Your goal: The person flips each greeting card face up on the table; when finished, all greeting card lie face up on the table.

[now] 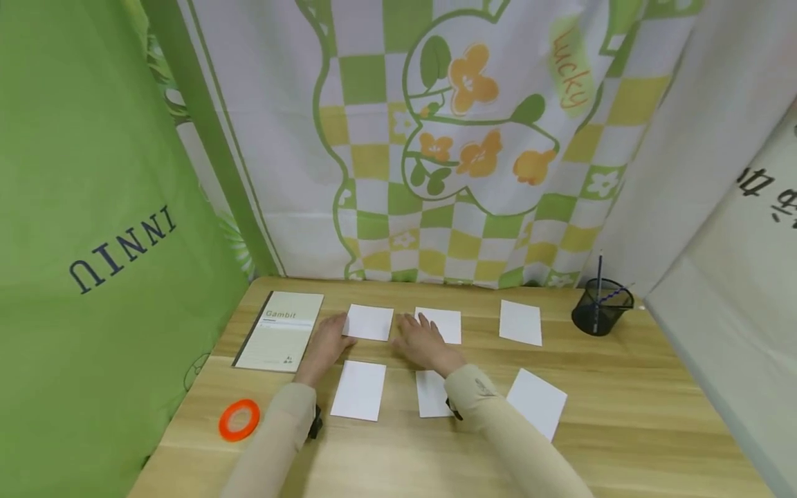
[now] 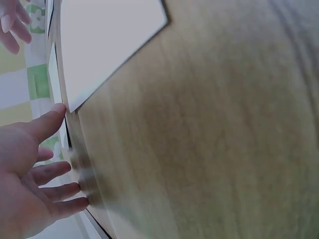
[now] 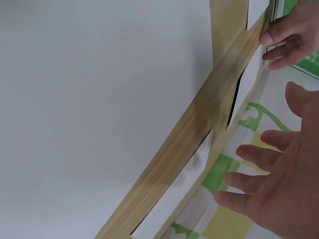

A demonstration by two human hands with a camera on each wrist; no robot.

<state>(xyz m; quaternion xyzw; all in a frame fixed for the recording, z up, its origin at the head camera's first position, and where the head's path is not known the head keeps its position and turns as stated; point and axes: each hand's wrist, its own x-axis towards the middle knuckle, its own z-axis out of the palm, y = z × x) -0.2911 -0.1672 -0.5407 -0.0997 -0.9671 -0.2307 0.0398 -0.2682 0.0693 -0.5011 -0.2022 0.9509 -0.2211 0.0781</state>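
Several white rectangular cards lie on the wooden table in two rows. In the head view my left hand (image 1: 325, 346) is at the left edge of the back-left card (image 1: 369, 323), thumb and fingers spread apart. The left wrist view shows that hand (image 2: 25, 184) with its fingers loosely extended, the thumb tip near a card corner. My right hand (image 1: 425, 344) hovers between this card and the back-middle card (image 1: 445, 324), overlapping the latter's left side. In the right wrist view the right hand (image 3: 281, 174) has relaxed, spread fingers holding nothing. Its sleeve partly hides the front-middle card (image 1: 431, 398).
A notebook (image 1: 280, 332) marked "Gambit" lies back left, with an orange tape roll (image 1: 229, 429) in front. Other cards include the front-left card (image 1: 359, 391), back-right card (image 1: 520, 323) and front-right card (image 1: 538, 401). A black mesh pen holder (image 1: 591, 318) stands back right; curtains (image 1: 461, 249) border the table.
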